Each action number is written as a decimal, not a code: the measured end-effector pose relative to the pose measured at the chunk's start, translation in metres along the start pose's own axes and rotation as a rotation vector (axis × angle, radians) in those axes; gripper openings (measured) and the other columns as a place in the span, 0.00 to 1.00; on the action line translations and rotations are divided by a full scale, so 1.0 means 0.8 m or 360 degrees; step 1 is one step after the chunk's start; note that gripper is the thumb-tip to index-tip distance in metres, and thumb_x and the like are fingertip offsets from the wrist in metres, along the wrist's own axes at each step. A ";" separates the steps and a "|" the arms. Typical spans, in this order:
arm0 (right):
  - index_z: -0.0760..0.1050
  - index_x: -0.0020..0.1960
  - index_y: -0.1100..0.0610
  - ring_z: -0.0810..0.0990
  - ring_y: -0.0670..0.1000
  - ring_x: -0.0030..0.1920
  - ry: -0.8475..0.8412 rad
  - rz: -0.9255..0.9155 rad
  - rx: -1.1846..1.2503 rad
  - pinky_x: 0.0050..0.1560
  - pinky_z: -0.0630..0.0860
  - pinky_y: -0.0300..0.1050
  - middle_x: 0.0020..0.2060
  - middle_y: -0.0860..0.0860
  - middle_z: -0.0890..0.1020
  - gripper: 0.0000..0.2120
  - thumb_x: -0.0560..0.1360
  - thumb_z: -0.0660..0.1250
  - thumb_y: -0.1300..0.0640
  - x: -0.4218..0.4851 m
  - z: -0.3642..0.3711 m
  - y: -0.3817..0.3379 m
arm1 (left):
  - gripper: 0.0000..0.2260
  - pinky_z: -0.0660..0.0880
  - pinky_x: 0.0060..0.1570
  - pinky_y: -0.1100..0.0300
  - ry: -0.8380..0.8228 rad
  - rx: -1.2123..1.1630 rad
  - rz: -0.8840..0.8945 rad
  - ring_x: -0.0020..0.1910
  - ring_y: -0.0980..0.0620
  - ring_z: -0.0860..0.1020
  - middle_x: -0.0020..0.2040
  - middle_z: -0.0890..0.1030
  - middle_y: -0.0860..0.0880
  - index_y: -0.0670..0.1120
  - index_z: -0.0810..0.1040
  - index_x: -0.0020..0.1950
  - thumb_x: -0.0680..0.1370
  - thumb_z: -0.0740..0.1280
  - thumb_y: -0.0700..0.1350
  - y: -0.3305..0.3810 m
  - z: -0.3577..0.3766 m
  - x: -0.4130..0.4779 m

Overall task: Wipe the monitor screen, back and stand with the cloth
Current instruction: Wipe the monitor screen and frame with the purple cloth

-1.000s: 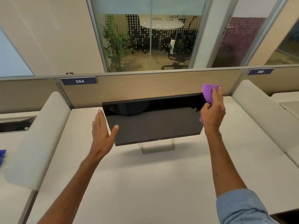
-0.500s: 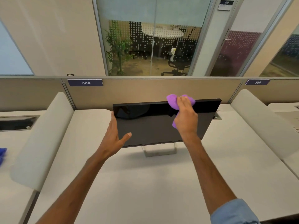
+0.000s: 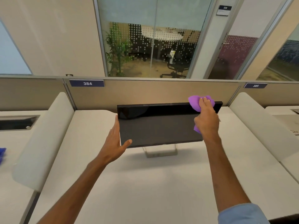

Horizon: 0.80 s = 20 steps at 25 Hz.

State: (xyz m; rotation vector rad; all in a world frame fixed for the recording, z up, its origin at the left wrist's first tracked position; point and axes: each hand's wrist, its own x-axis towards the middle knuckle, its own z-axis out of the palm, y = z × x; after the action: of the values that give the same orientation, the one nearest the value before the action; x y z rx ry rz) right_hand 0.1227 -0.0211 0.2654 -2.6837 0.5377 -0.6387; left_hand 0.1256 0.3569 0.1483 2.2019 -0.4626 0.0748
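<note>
A black monitor (image 3: 158, 125) stands on a white desk (image 3: 145, 183), screen dark and tilted back, on a pale stand (image 3: 160, 152). My left hand (image 3: 115, 143) grips the monitor's left edge, thumb on the lower left of the screen, fingers behind. My right hand (image 3: 207, 117) presses a purple cloth (image 3: 195, 101) against the screen's upper right corner; the cloth pokes over the top edge and a bit shows below my palm. The monitor's back is hidden.
Beige partition panels (image 3: 153, 92) with number plates 384 and 385 run behind the desk. Rounded white dividers (image 3: 43, 139) flank it on both sides. A blue object (image 3: 2, 153) lies at the far left edge. Glass walls stand beyond.
My right hand with the cloth swept left along the top of the screen, then back to the upper right corner. My left hand closed on the monitor's left edge.
</note>
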 end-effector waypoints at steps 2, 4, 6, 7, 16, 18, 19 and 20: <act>0.66 0.80 0.59 0.76 0.65 0.70 -0.0061 -0.0085 -0.0097 0.55 0.83 0.59 0.78 0.54 0.67 0.41 0.69 0.73 0.72 -0.011 0.020 -0.019 | 0.51 0.54 0.82 0.52 -0.0014 0.0008 0.0007 0.83 0.61 0.48 0.82 0.36 0.75 0.64 0.32 0.86 0.84 0.72 0.56 -0.003 -0.001 0.000; 0.66 0.78 0.59 0.78 0.64 0.67 -0.0072 -0.0189 -0.0124 0.53 0.83 0.58 0.76 0.55 0.69 0.40 0.68 0.73 0.70 -0.027 0.032 -0.061 | 0.51 0.55 0.81 0.53 -0.0046 -0.0017 -0.0008 0.83 0.61 0.49 0.81 0.37 0.76 0.65 0.31 0.85 0.84 0.73 0.55 -0.002 -0.001 0.000; 0.66 0.77 0.58 0.79 0.63 0.66 -0.0160 -0.0326 -0.0161 0.52 0.82 0.56 0.75 0.54 0.69 0.39 0.68 0.73 0.68 -0.050 0.040 -0.112 | 0.51 0.57 0.80 0.56 -0.0064 -0.0013 0.0004 0.81 0.63 0.52 0.78 0.39 0.81 0.63 0.32 0.86 0.84 0.74 0.52 -0.003 -0.004 -0.001; 0.66 0.77 0.58 0.80 0.62 0.65 -0.0220 -0.0396 -0.0171 0.52 0.82 0.55 0.76 0.54 0.69 0.39 0.68 0.73 0.67 -0.064 0.044 -0.140 | 0.51 0.57 0.80 0.59 -0.0079 -0.0004 0.0014 0.81 0.66 0.53 0.78 0.40 0.83 0.62 0.33 0.86 0.84 0.74 0.50 -0.004 -0.007 -0.001; 0.69 0.79 0.45 0.78 0.56 0.65 -0.1012 -0.0905 0.0895 0.66 0.78 0.58 0.72 0.50 0.78 0.33 0.78 0.63 0.67 -0.104 0.043 -0.318 | 0.20 0.80 0.63 0.59 -0.0066 0.0130 -0.0227 0.67 0.41 0.79 0.60 0.78 0.50 0.44 0.73 0.72 0.84 0.73 0.46 -0.015 -0.009 -0.009; 0.69 0.80 0.46 0.79 0.54 0.64 -0.0810 -0.0851 0.0987 0.65 0.79 0.54 0.71 0.49 0.79 0.33 0.79 0.63 0.68 -0.100 0.023 -0.292 | 0.35 0.69 0.75 0.60 -0.0076 0.0154 -0.0038 0.81 0.45 0.70 0.81 0.71 0.46 0.44 0.60 0.86 0.83 0.74 0.44 -0.012 -0.013 -0.006; 0.69 0.80 0.47 0.80 0.54 0.62 -0.0645 -0.0764 0.0973 0.63 0.80 0.53 0.71 0.50 0.79 0.33 0.79 0.63 0.69 -0.093 0.014 -0.270 | 0.45 0.63 0.80 0.60 -0.0079 0.0143 0.0051 0.86 0.51 0.62 0.89 0.57 0.52 0.48 0.48 0.90 0.83 0.74 0.43 -0.014 -0.012 -0.004; 0.69 0.80 0.48 0.81 0.53 0.59 -0.0439 -0.0654 0.0883 0.60 0.82 0.53 0.70 0.51 0.79 0.32 0.79 0.64 0.69 -0.085 0.006 -0.244 | 0.50 0.60 0.81 0.59 -0.0078 0.0110 0.0063 0.86 0.56 0.57 0.90 0.47 0.61 0.53 0.37 0.90 0.83 0.74 0.44 -0.013 -0.011 -0.002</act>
State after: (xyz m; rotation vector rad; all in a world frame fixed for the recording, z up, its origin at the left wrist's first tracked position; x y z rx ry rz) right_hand 0.1241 0.1801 0.3139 -2.2908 -0.2445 -0.4226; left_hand 0.1284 0.3702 0.1455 2.2669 -0.5386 0.0592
